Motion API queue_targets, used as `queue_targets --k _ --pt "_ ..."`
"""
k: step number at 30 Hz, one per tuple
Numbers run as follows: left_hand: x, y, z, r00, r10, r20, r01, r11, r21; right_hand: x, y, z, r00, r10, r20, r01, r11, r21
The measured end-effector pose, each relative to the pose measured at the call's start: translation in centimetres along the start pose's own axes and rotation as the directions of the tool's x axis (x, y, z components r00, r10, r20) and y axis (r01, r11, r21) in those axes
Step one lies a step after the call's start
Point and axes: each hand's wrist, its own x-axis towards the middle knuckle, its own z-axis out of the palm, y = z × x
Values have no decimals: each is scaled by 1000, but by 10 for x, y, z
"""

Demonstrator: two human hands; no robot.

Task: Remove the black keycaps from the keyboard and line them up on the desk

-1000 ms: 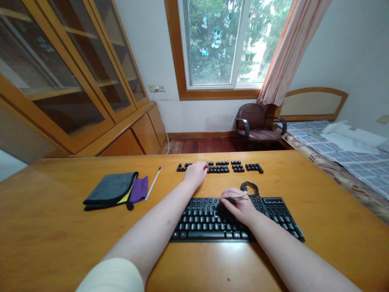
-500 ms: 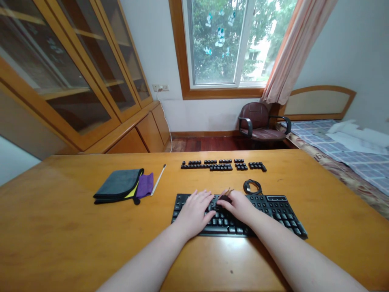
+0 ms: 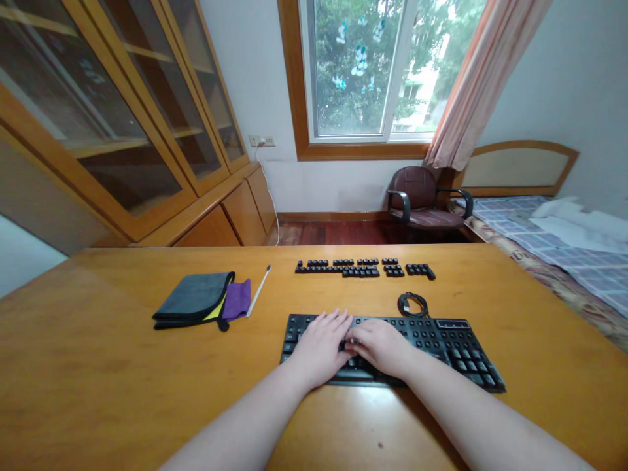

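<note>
A black keyboard (image 3: pixel 464 347) lies on the wooden desk, its upper keys removed so that bare stems show. My left hand (image 3: pixel 324 343) rests on its left part, fingers spread and pointing forward. Close beside it my right hand (image 3: pixel 380 347) bends down over the middle keys, thumb and fingers pinched together. They close on a keycap puller, a dark handle with brass-coloured wire tips in the earlier view, now mostly hidden by the fingers. Beyond the keyboard, rows of loose black keycaps (image 3: pixel 360 271) stand lined up. The coiled USB cable (image 3: pixel 413 305) lies behind the keyboard.
To the left are a folded grey cloth (image 3: pixel 193 297), a purple cloth (image 3: pixel 237 299) and a white-handled brush (image 3: pixel 258 291). Past the desk's far edge stand a brown chair (image 3: pixel 417 196) and, at right, a bed (image 3: pixel 520 216). A glass-fronted cabinet (image 3: pixel 186 196) fills the left.
My right hand has turned palm-down and moved left towards my left hand, lowering the keycap puller's tips from pointing up to the keys. The view has shifted slightly.
</note>
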Motion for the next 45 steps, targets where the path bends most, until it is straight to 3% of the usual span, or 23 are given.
queue_targets --k 3,10,13,16,19,22,26,31,35,45 --pt "1 -1 1 1000 5 -2 -5 1000 2 -3 3 4 998 3 -61 -3 1000 14" --pt "1 -2 0 1000 6 -6 -6 1000 -27 -4 5 -3 967 205 -153 -172 964 200" --pt "1 -2 0 1000 -1 -8 0 999 -54 -5 11 -10 879 405 -252 -326 896 302" --pt "1 -1 -4 1000 -28 -12 26 994 -109 -5 19 -11 772 580 -259 -421 773 475" --pt "4 6 -15 994 -103 -37 92 969 -228 -4 25 -7 678 699 -228 -396 609 687" --pt "12 15 -25 980 -183 -77 134 896 -423 -2 27 -6 642 742 -193 -363 515 776" --pt "26 22 -16 938 -332 -105 188 737 -650 -1 25 -9 652 736 -183 -364 516 775" --pt "30 18 8 912 -391 -125 138 580 -803 -1 21 -13 734 660 -162 -353 574 739" --pt "25 15 10 912 -388 -132 110 542 -833 -3 20 -13 775 614 -151 -337 603 723" --pt "24 14 11 898 -410 -159 98 539 -837 -2 18 -13 810 559 -177 -288 642 711"
